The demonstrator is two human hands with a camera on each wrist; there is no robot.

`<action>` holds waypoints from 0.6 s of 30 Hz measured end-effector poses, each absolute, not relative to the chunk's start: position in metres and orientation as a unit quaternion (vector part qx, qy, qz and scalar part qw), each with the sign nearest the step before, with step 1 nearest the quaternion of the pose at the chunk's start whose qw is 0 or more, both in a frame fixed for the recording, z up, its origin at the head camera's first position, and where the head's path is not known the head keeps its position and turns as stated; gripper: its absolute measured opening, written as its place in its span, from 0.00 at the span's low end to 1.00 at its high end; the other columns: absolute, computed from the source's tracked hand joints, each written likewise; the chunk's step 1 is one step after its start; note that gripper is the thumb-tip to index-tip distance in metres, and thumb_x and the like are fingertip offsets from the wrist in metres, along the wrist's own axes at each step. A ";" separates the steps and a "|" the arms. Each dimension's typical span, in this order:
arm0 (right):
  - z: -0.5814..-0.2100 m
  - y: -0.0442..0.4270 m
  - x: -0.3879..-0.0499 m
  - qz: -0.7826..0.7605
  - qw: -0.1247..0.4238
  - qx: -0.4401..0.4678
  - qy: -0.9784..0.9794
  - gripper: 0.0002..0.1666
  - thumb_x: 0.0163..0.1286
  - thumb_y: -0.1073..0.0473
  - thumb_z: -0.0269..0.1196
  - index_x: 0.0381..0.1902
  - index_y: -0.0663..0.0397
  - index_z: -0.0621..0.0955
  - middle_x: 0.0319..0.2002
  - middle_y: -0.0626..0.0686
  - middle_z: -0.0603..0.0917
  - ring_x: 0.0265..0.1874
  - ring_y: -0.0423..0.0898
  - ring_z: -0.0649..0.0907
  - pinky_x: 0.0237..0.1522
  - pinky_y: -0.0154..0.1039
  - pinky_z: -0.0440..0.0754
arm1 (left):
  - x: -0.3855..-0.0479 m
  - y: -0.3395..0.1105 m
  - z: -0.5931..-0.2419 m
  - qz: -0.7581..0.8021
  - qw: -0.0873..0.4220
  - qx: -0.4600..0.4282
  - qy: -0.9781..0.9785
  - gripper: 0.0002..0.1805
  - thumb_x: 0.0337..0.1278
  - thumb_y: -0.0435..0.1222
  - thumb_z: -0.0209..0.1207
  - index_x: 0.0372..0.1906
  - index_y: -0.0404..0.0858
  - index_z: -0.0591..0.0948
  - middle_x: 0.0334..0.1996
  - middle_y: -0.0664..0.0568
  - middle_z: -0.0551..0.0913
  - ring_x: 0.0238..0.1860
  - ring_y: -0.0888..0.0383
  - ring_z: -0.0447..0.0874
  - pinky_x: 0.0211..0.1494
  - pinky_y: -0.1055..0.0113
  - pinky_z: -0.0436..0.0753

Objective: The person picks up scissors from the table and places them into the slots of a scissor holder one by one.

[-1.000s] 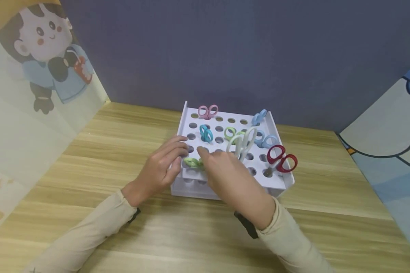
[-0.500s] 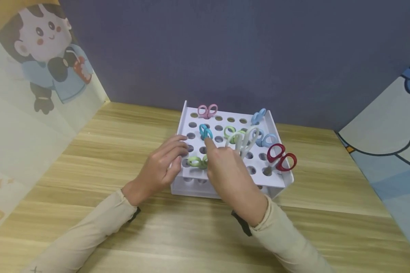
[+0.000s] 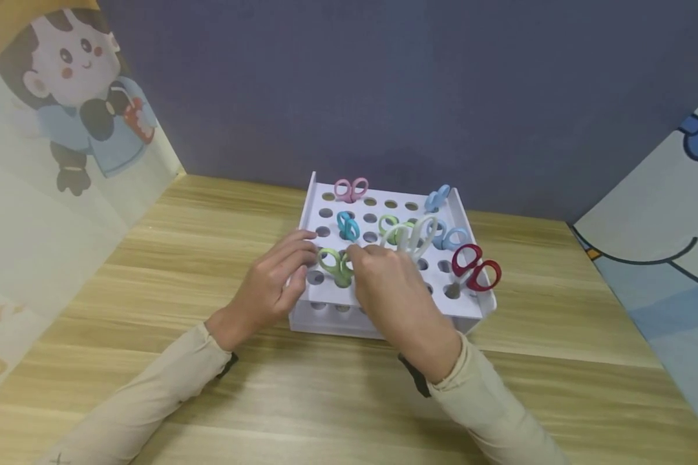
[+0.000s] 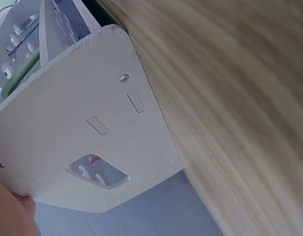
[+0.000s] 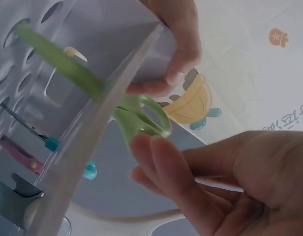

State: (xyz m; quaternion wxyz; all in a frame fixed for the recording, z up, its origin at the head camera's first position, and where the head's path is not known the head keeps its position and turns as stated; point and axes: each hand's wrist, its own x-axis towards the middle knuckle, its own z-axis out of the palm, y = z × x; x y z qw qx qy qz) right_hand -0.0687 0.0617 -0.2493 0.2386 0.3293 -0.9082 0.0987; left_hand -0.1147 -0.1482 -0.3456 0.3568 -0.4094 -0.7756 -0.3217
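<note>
A white rack (image 3: 395,309) with rows of round holes stands on the table and bears several pairs of scissors. Green scissors (image 3: 342,276) stand in a front-row hole, handles up; their green blade (image 5: 60,59) reaches below the perforated top. My right hand (image 3: 395,290) pinches one handle loop between thumb and fingertips. At the rack's left side panel (image 4: 87,113), my left hand (image 3: 267,281) holds the edge, fingertips over it. Teal scissors (image 3: 348,226) stand just behind. White-handled scissors (image 3: 410,237) rise beside my right hand, which partly hides them.
Pink scissors (image 3: 351,190) stand at the rack's back left. Light blue scissors (image 3: 446,235) and another light blue pair (image 3: 437,197) are on the right. Red-handled scissors (image 3: 475,268) lean over the right edge. A dark wall (image 3: 384,97) stands behind the wooden table (image 3: 169,271).
The green scissors have gone from lying low over the front holes to standing upright in one. My right hand moved forward, then back slightly to their handle. My left hand stays at the rack's side.
</note>
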 end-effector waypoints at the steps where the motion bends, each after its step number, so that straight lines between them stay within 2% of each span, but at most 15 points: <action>1: -0.250 0.061 -0.069 0.092 0.230 0.324 -0.913 0.07 0.55 0.77 0.63 0.30 0.63 0.82 0.21 0.54 0.82 0.18 0.49 0.82 0.16 0.42 0.82 | -0.115 -0.148 -0.346 -0.322 0.358 -0.410 -0.775 0.19 0.65 0.36 0.42 0.37 0.29 0.81 0.43 0.41 0.84 0.60 0.43 0.77 0.73 0.55 0.72; 7: -0.248 0.063 -0.064 0.064 0.180 0.298 -0.935 0.06 0.57 0.75 0.63 0.28 0.60 0.80 0.20 0.53 0.81 0.19 0.50 0.82 0.18 0.44 0.82 | -0.115 -0.145 -0.346 -0.324 0.355 -0.413 -0.773 0.19 0.65 0.36 0.42 0.37 0.29 0.81 0.44 0.40 0.84 0.61 0.43 0.76 0.73 0.56 0.72; 10: -0.242 0.069 -0.057 0.074 0.194 0.320 -0.924 0.07 0.57 0.73 0.63 0.27 0.59 0.78 0.20 0.51 0.80 0.19 0.48 0.81 0.17 0.42 0.82 | -0.115 -0.145 -0.346 -0.324 0.352 -0.415 -0.774 0.19 0.65 0.36 0.42 0.37 0.29 0.81 0.44 0.40 0.84 0.61 0.42 0.76 0.74 0.55 0.71; 13: -0.234 0.079 -0.051 0.113 0.207 0.344 -0.909 0.06 0.59 0.72 0.65 0.34 0.60 0.82 0.25 0.51 0.83 0.23 0.46 0.83 0.21 0.40 0.85 | -0.115 -0.146 -0.346 -0.322 0.353 -0.416 -0.774 0.19 0.65 0.36 0.43 0.38 0.28 0.82 0.45 0.39 0.84 0.62 0.41 0.76 0.74 0.54 0.71; 15: -0.230 0.089 -0.047 0.141 0.224 0.355 -0.897 0.09 0.60 0.70 0.66 0.40 0.61 0.84 0.30 0.52 0.87 0.27 0.46 0.85 0.26 0.42 0.87 | -0.116 -0.148 -0.347 -0.315 0.351 -0.415 -0.778 0.19 0.64 0.36 0.44 0.39 0.28 0.82 0.48 0.38 0.83 0.63 0.41 0.75 0.74 0.54 0.71; 18: -0.229 0.108 -0.045 0.179 0.282 0.373 -0.866 0.11 0.59 0.69 0.68 0.41 0.60 0.86 0.32 0.53 0.88 0.27 0.44 0.86 0.24 0.38 0.86 | -0.111 -0.154 -0.347 -0.295 0.341 -0.406 -0.795 0.19 0.64 0.36 0.45 0.44 0.27 0.82 0.55 0.37 0.81 0.67 0.41 0.72 0.75 0.53 0.70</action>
